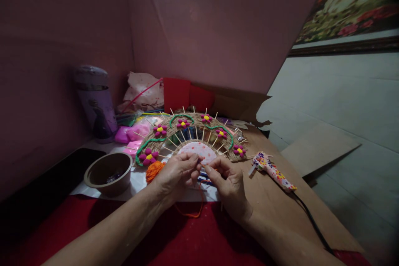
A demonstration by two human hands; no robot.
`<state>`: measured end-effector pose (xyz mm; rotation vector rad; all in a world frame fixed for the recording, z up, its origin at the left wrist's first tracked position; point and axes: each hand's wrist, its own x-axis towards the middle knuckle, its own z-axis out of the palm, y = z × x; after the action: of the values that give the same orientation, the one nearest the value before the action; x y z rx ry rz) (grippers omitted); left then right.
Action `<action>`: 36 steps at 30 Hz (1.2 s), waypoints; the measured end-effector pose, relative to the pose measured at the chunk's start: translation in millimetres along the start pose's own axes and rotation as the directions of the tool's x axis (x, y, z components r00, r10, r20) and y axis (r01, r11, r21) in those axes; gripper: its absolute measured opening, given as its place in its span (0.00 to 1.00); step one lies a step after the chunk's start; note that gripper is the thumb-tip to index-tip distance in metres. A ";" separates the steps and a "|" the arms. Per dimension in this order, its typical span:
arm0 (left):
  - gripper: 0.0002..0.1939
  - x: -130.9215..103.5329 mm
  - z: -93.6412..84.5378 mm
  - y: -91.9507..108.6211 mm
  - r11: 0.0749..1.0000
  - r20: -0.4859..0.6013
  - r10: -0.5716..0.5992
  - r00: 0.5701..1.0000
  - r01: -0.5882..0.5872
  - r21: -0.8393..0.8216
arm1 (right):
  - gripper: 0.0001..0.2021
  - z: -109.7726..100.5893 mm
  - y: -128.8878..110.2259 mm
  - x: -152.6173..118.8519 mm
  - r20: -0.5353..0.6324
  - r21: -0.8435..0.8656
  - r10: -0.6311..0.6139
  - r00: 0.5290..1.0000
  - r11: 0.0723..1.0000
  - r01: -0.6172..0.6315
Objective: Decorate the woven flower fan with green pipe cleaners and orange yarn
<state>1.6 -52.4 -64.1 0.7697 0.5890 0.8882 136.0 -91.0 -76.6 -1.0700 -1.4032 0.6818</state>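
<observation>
Both hands meet near the centre of the head view, fingertips close together. My left hand (183, 171) is closed in a pinch, and my right hand (227, 178) pinches the orange yarn (195, 216), which hangs in a loop below them. What my left fingertips hold is too small to make out. Beside my left wrist sits an orange yarn ball (155, 171). Just behind the hands stands a half-round twine fan (187, 133) with thin sticks, purple flowers with yellow centres and green wavy lines. Its inner half-circle (197, 149) is white with pink dots.
A brown bowl (109, 170) stands at left, with a purple tumbler (97, 106) behind it. Pink packets (137, 132) lie behind the fan. At right, a flower-patterned glue gun (274, 172) with a black cord rests on cardboard (280, 212). Red cloth (174, 241) covers the front.
</observation>
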 end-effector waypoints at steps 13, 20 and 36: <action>0.10 -1.0 -0.6 -1.2 1.000 0.018 0.008 1.000 -0.008 0.014 | 0.11 -0.9 3.6 0.0 0.010 -0.025 -0.003 1.000 1.000 0.003; 0.11 0.8 -2.7 -2.1 1.000 0.029 0.005 1.000 -0.005 0.013 | 0.11 -0.9 3.9 -0.1 0.000 -0.018 0.004 1.000 1.000 -0.004; 0.12 0.5 -2.3 -2.1 0.999 0.028 0.021 0.999 -0.022 0.039 | 0.11 -0.9 1.8 -0.4 0.009 -0.040 -0.023 1.000 0.999 0.023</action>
<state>1.2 -52.0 -67.2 0.8244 0.5760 0.8867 137.2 -90.7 -78.2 -1.0814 -1.4396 0.6447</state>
